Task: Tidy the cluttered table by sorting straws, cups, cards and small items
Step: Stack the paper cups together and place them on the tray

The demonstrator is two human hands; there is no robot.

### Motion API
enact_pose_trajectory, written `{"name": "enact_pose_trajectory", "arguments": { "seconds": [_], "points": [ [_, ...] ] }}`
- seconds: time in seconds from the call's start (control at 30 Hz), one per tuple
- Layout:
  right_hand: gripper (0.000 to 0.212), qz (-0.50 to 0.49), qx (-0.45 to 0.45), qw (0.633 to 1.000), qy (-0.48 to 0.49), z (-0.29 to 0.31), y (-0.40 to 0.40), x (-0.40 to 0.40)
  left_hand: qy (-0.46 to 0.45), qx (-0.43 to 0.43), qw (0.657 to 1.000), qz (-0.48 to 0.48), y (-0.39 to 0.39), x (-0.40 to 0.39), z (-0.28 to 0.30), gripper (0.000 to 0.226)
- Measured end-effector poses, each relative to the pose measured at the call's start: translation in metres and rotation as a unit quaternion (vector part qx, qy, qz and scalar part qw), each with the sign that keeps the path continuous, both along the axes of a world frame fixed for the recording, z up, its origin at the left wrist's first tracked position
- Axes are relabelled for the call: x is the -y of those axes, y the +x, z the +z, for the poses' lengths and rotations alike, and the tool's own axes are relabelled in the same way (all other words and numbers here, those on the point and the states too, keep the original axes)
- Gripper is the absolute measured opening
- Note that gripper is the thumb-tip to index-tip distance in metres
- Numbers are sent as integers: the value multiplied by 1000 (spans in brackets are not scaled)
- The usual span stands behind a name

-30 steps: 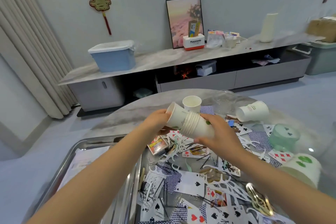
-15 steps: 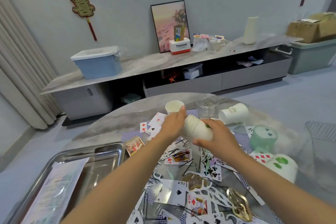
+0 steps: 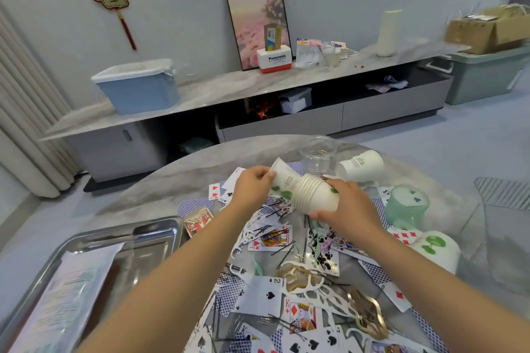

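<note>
Right hand (image 3: pixel 345 205) clenched round the nested cup stack (image 3: pixel 314 195) above the tabletop (image 3: pixel 160 180), left hand (image 3: pixel 252 188) pinching the single cup (image 3: pixel 282 179) into its mouth — skew it and the rim could crumple or jam!

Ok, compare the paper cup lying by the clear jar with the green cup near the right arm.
The paper cup is white, opaque and lies on its side; the green cup is translucent and stands mouth down. The paper cup carries a printed logo; the green cup has small dark club marks on its upturned base. Neither is held; both rest on the table.
</note>
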State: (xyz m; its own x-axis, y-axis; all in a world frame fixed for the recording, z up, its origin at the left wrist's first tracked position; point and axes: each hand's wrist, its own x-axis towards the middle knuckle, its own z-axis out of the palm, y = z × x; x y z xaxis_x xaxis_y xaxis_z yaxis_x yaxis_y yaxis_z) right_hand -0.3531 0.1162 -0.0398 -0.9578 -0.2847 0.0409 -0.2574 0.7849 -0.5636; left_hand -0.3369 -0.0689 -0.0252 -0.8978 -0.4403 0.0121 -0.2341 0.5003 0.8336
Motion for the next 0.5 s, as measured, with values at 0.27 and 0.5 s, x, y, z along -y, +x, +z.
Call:
{"name": "enact_pose_trajectory", "arguments": {
  "seconds": [0.27, 0.5],
  "points": [
    [73, 91, 15, 993, -74, 41, 36, -5, 139, 10, 985, -101, 59, -28, 38, 25],
    [71, 146, 70, 986, -34, 47, 78, -41, 62, 92, 978, -178, 101, -61, 37, 42]
  ]
}}
